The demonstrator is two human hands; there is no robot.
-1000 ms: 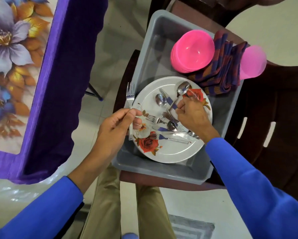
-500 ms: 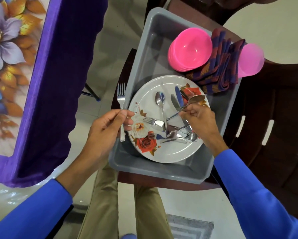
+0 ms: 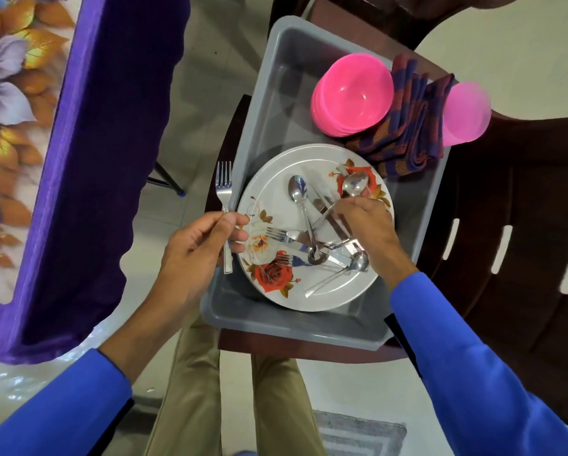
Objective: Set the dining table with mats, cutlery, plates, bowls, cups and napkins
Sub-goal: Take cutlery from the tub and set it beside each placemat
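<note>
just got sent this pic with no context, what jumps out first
The bright pink bowls stacked at the far end of the gray tub catch the eye, with a pink cup beyond striped napkins. Nearer, a rose-patterned plate holds a jumble of cutlery: the left hand holds a fork by the tub's edge while the right hand lifts a spoon.
</note>
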